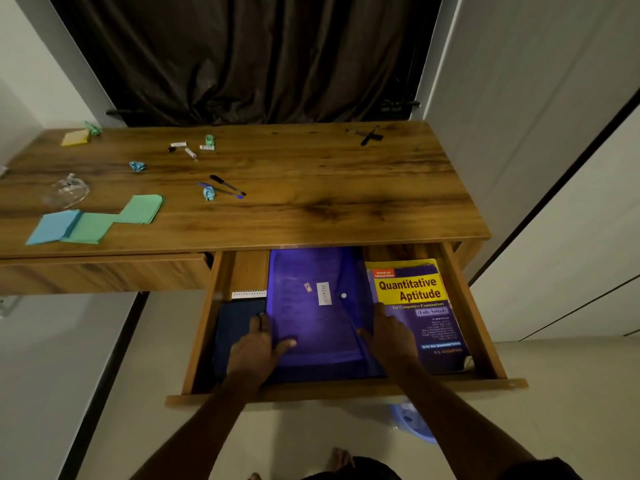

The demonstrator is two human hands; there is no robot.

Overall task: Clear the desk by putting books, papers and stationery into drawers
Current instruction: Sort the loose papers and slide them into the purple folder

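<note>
Looks like a room in a home, used for study. Has a wooden desk (329,202) against a dark curtain (242,57), with white cupboard doors (571,202) on the right and a pale tiled floor (131,393). Holds pens (227,187), pads (93,223) and, in the open drawer (478,313), an exam book (412,292) and a folder (311,323).

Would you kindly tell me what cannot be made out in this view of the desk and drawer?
Head view:
- Anything under the purple folder: hidden by it.
- Dark notebook: cover too dim, partly under the left hand.
- Quantitative Aptitude book: lower print too small; right hand covers its edge.
- Blue object on the floor: cut off by the drawer front.
- Closed left drawer: contents unseen.
</note>
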